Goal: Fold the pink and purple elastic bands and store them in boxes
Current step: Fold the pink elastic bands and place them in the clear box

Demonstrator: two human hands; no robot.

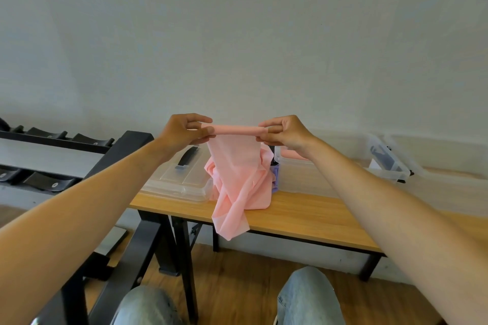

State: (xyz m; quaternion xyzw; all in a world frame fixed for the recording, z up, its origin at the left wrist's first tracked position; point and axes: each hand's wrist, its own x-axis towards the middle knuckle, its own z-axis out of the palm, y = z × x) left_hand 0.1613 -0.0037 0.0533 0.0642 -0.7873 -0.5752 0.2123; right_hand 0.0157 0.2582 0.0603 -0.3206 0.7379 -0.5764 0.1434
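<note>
The left hand (184, 128) and right hand (284, 131) each have a pinching grip on a top corner of the pink band (237, 166); I'd keep that edge taut and level before folding. Below the grip the thin, matte, stretchy sheet hangs crumpled onto the wooden worktop (303, 216), between clear plastic boxes (303, 174)

Left hand (184, 128) and right hand (284, 130) pinch a thin pink elastic band (237, 166), raised above a wooden table (303, 216).

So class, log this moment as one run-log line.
left hand: pinches pink band | right hand: pinches pink band | band: hanging over table
</note>
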